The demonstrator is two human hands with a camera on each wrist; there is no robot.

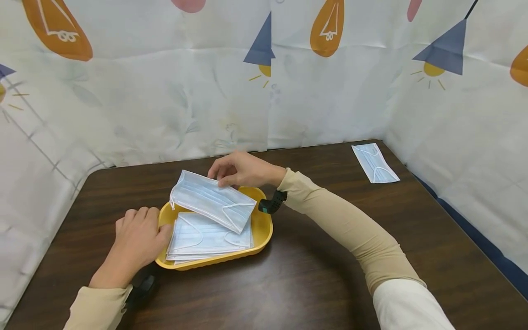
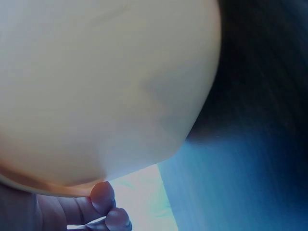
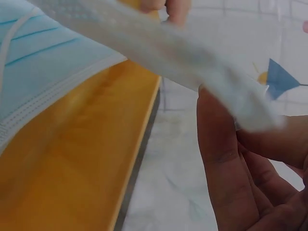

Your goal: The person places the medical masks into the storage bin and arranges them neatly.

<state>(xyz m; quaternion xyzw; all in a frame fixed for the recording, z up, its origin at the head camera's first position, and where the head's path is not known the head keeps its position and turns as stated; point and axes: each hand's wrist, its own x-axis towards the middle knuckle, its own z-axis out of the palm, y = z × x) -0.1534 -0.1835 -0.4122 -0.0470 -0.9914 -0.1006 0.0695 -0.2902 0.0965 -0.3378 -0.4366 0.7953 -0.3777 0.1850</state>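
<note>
A blue pleated face mask [image 1: 210, 197] is pinched at its upper edge between the thumb and fingers of my right hand [image 1: 247, 169]. It is tilted over a yellow plastic basket [image 1: 265, 229], above a stack of face masks [image 1: 198, 236] lying inside. My left hand [image 1: 138, 238] grips the basket's left rim, its thumb lying at the edge. In the left wrist view, fingertips [image 2: 103, 197] show at the basket's edge. The right wrist view shows the held mask [image 3: 226, 91] edge-on between thumb and forefinger.
Another face mask [image 1: 375, 162] lies at the far right corner of the dark wooden table [image 1: 313, 275]. Printed white cloth [image 1: 173, 91] hangs behind the table and along both sides. Each wrist wears a black strap device [image 1: 272, 203].
</note>
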